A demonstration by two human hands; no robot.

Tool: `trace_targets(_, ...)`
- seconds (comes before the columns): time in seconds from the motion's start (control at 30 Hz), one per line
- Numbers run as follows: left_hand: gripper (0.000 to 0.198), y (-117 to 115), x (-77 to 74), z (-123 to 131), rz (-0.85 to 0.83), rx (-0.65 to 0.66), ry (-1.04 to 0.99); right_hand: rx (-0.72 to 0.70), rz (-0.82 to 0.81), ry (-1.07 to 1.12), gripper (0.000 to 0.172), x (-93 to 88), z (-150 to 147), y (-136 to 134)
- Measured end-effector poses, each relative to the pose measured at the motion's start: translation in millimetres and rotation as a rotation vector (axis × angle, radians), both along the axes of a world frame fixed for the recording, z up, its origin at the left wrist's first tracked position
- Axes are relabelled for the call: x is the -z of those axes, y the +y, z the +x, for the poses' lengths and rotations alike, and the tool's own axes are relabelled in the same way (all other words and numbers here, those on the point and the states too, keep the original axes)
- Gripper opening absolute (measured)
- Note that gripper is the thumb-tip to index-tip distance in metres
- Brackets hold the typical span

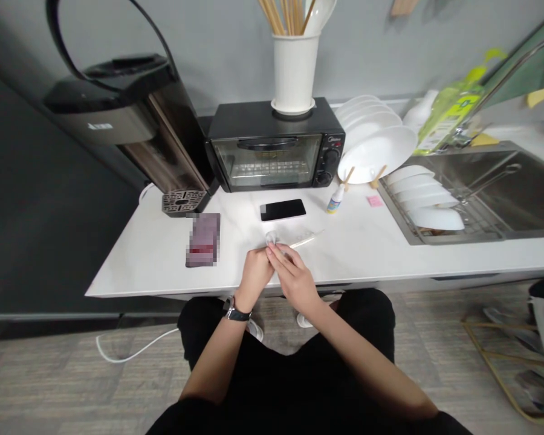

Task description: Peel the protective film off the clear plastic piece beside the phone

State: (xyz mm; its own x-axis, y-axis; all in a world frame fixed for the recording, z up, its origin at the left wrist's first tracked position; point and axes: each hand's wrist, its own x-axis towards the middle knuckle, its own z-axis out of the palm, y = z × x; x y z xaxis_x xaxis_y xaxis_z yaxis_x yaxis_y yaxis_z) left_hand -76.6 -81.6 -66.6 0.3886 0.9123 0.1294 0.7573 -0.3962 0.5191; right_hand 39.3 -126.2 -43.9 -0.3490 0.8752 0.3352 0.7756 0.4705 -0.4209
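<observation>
Close together over the front of the white countertop (344,248), my left hand (255,270) and my right hand (295,278) meet with fingers closed. A small pale grey, crumpled-looking piece (271,236) sticks out from between their fingertips; its kind is not clear. My fingers hide its lower part. Just right of the hands lies a thin white stick-like item (304,240), partly behind my right fingers. Beyond them a black phone (283,209) lies flat. A small white bottle (336,199) with a coloured label stands farther right.
A purple pouch-like item (204,240), partly pixelated, lies at left near the drink dispenser (140,121). A toaster oven (272,148) stands behind, carrying a white utensil pot (294,72). To the right are racked plates (376,151), a pink note (375,201) and a sink (517,199) with bowls.
</observation>
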Motion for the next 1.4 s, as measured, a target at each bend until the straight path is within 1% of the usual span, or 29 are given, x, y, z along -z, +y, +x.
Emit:
trace_targets(0.07,0.028,0,-0.6,0,0.009,-0.01,-0.013,-0.022,0.006,-0.014,0.047,1.2,5,1)
trace_targets(0.13,0.027,-2,-4.7,2,0.021,-0.007,-0.044,0.005,0.015,-0.027,0.047,1.6,19,4)
trace_targets(0.27,0.027,-5,-12.3,7,0.029,0.025,-0.122,0.151,0.045,-0.032,0.048,1.0,58,16)
trace_targets(0.37,0.028,-5,-13.2,9,0.029,0.03,-0.155,0.23,0.067,-0.031,0.048,2.0,71,21)
trace_targets(0.47,0.028,-5,-12.4,10,0.034,0.032,-0.158,0.27,0.07,-0.037,0.047,5.7,59,18)
trace_targets(0.57,0.026,-4,-9.3,8,0.044,0.022,-0.137,0.245,0.061,-0.043,0.046,9.9,29,9)
trace_targets(0.67,0.024,-2,-2.6,5,0.056,-0.012,-0.098,0.143,0.076,-0.039,0.044,11.5,3,0)
trace_targets(0.73,0.023,-1,1.6,2,0.071,-0.031,-0.081,0.056,0.105,-0.034,0.043,10.7,-2,-1)
trace_targets(0.77,0.023,-1,2.8,2,0.08,-0.036,-0.079,0.004,0.12,-0.036,0.042,9.7,0,0)
trace_targets(0.83,0.023,0,3.3,1,0.094,-0.032,-0.088,-0.098,0.144,-0.051,0.04,7.3,13,4)
trace_targets(0.9,0.022,-1,2.0,2,0.103,-0.011,-0.114,-0.145,0.167,-0.067,0.038,5.5,35,11)
trace_targets(0.93,0.021,-1,1.1,3,0.106,0.003,-0.131,-0.124,0.179,-0.069,0.038,5.2,47,15)
trace_targets(1.0,0.022,-2,-0.3,6,0.109,0.025,-0.168,-0.018,0.202,-0.061,0.038,6.1,69,23)
trace_targets(1.1,0.024,-2,-0.9,8,0.111,0.034,-0.203,0.164,0.21,-0.038,0.04,10.2,86,31)
trace_targets(1.17,0.024,-2,-1.1,10,0.116,0.031,-0.216,0.243,0.204,-0.02,0.041,13.6,82,31)
trace_targets(1.23,0.024,-2,-1.1,11,0.125,0.027,-0.214,0.28,0.195,0.002,0.042,16.4,65,28)
trace_targets(1.3,0.023,-2,0.0,10,0.133,0.017,-0.194,0.258,0.179,0.018,0.043,18.3,42,22)
trace_targets(1.4,0.021,0,4.1,7,0.136,-0.013,-0.151,0.143,0.149,0.021,0.044,19.1,11,12)
